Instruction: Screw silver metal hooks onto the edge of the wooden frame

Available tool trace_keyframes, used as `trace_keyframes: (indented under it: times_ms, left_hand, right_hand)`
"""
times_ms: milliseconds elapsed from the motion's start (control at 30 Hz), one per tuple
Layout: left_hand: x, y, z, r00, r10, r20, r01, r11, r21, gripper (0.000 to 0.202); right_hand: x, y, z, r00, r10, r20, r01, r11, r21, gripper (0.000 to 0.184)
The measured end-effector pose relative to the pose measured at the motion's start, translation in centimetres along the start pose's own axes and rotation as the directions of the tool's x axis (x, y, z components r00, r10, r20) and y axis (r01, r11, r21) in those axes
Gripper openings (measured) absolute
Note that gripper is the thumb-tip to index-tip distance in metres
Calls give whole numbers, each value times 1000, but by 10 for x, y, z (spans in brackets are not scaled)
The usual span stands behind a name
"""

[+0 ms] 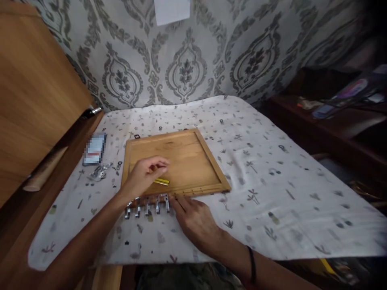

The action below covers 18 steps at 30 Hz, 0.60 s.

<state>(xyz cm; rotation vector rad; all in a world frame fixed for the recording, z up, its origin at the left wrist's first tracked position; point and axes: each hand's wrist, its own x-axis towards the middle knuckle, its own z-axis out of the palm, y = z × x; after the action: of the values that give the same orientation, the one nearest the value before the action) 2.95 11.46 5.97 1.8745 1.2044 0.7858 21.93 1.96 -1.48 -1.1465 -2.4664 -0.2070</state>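
A wooden panel (181,155) lies on the cloth-covered surface (272,161), five metal hooks (157,205) along its near edge. The left hand (146,172) curls loosely over it—a yellow strip (162,182) alongside; the right hand (195,221), fingers together, adjoins the end hook—both grips indiscernible.

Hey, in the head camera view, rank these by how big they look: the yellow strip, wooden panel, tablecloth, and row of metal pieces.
Largest to smallest:
1. Tablecloth
2. Wooden panel
3. Row of metal pieces, taken together
4. Yellow strip, judging by its visible part
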Motion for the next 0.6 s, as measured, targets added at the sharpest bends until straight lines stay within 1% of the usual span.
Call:
trace_keyframes:
  times_ms: [67,133,233,367,433,533,600]
  left_hand:
    - [-8,4,-6,999,-20,-35,20,1000,-10,22]
    - [-17,7,-10,999,-28,-40,28,1000,-8,21]
    - [-28,8,-9,997,-75,3,75,996,-38,19]
    - [-33,5,-3,985,-150,87,159,981,-109,20]
    - [-32,4,-1,985,-135,108,143,987,-69,20]
    - [-30,2,1,993,-66,97,60,996,65,18]
    - [-29,0,1,993,-47,109,36,994,105,17]
  right_hand:
    - [0,0,-1,1000,-2,2,2,1000,11,36]
    - [-1,1,-1,1000,-7,9,7,1000,14,34]
    - [-1,1,-1,999,-12,33,12,1000,19,35]
    - [0,1,-4,999,-14,42,13,999,32,33]
    - [1,1,-5,999,-16,38,15,999,41,32]
    - [1,2,-7,999,-22,41,20,998,54,32]
    - [1,2,-7,999,-23,40,21,998,56,31]
